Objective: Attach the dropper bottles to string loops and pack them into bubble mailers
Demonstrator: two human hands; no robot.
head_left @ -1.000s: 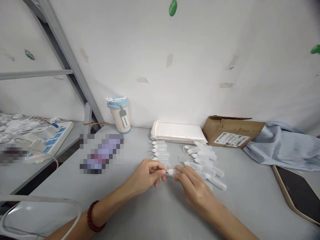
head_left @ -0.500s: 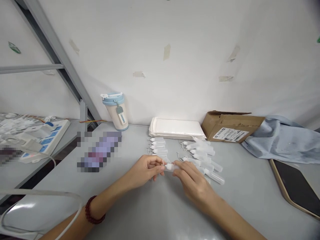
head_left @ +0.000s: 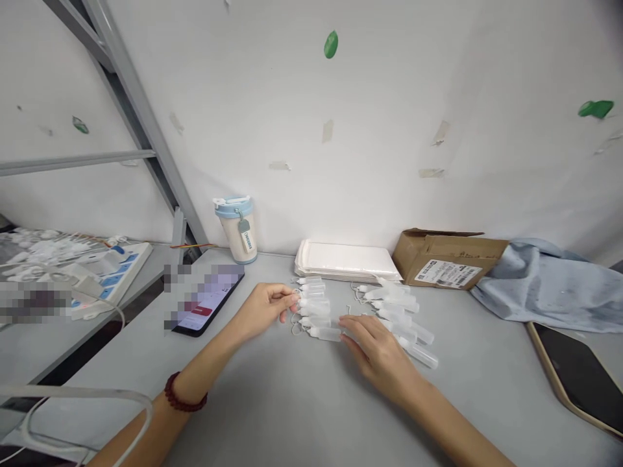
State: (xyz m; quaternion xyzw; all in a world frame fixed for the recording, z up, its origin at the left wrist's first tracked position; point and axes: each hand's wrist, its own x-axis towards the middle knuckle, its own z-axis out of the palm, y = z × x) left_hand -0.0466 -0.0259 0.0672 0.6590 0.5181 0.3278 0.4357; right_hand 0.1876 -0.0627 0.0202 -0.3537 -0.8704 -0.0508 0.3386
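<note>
Small translucent plastic tubes with pointed white tips and thin string loops lie on the grey table in two groups. My left hand (head_left: 267,311) is at the tip ends of the left row of tubes (head_left: 315,305), thumb and fingers pinched together; what is between them, if anything, is too small to make out. My right hand (head_left: 382,350) rests between the groups, fingers bent with thumb and index apart. Its fingertips are at the base end of the nearest tube (head_left: 325,334) in the left row. The right group of tubes (head_left: 396,302) lies partly hidden behind this hand.
Behind the tubes lie a stack of white packets (head_left: 348,259) and an open cardboard box (head_left: 448,259). A blue cloth (head_left: 549,285) and a phone (head_left: 579,370) are at right. A lidded cup (head_left: 236,233) and another phone (head_left: 214,298) stand left; a white cable (head_left: 78,391) loops in front.
The tube that was between both hands now lies nearest me in the left row. My left hand has moved left and away from me; my right hand has stayed nearly in place. The view has tilted up.
</note>
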